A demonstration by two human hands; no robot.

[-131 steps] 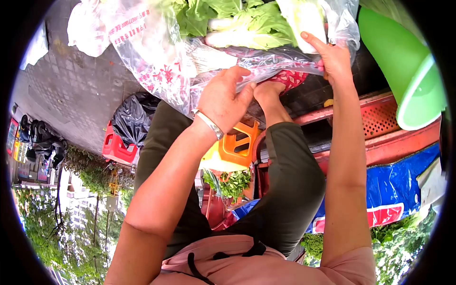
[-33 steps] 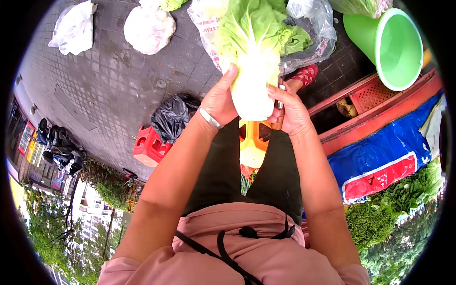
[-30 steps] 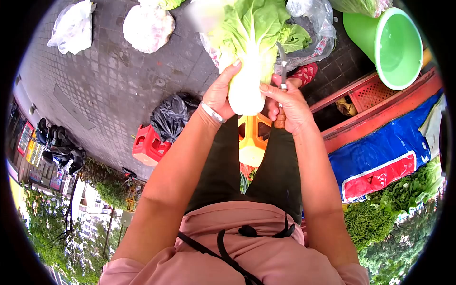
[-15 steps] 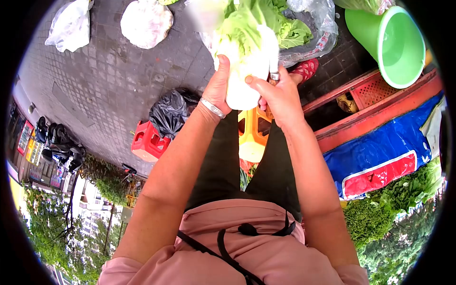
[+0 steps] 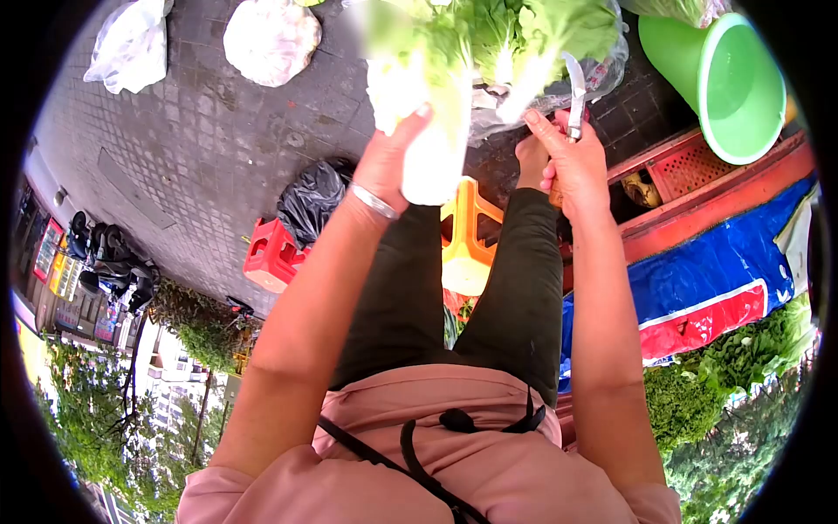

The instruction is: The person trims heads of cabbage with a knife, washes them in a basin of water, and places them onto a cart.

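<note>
My left hand (image 5: 394, 162) is wrapped round the white base of a Chinese cabbage (image 5: 436, 153), whose pale green leaves point up and away. The thumb lies along the side of the stalk. My right hand (image 5: 576, 166) is closed on a knife (image 5: 576, 87), its short bright blade pointing up past the fingers. Close to the right thumb is the white stem of a loose cabbage leaf (image 5: 524, 92); whether the thumb pins it against the knife I cannot tell. Beyond, more green leaves lie over a clear plastic bag (image 5: 607, 74).
A green bucket (image 5: 742, 96) lies tipped at the upper right, beside a red crate (image 5: 698, 166) and a blue sheet (image 5: 698, 271). Yellow (image 5: 467, 258) and red stools (image 5: 269, 258), a black bag (image 5: 314, 201) and white bags (image 5: 272, 39) stand about on the paving.
My hands have moved apart: the right, with the knife, went right and away from the cabbage, and a leaf now shows separate near it. The left shifted slightly with the cabbage.
</note>
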